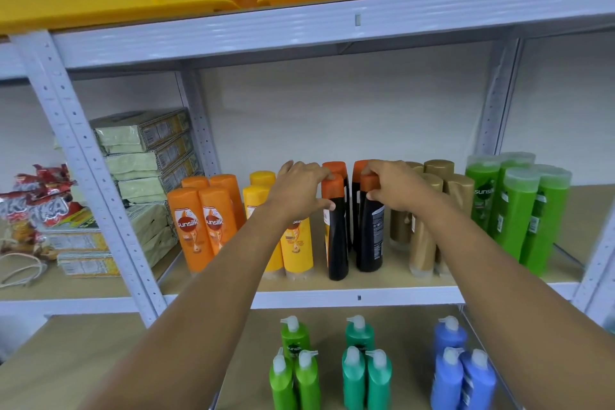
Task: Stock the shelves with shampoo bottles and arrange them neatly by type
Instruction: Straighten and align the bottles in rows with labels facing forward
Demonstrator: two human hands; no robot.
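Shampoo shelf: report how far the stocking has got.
Done: orange bottles, yellow bottles, gold bottles and green bottles stand grouped by colour. In hand: the left hand and right hand each grip a front black bottle by its cap. Left: squaring that black group.

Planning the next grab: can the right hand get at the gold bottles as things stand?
Probably yes, once freed. The right hand now grips a black bottle; the gold bottles stand just beside it at the shelf front, with nothing before them.

Both arms outstretched; left hand [301, 186], right hand [396, 185] gripping.
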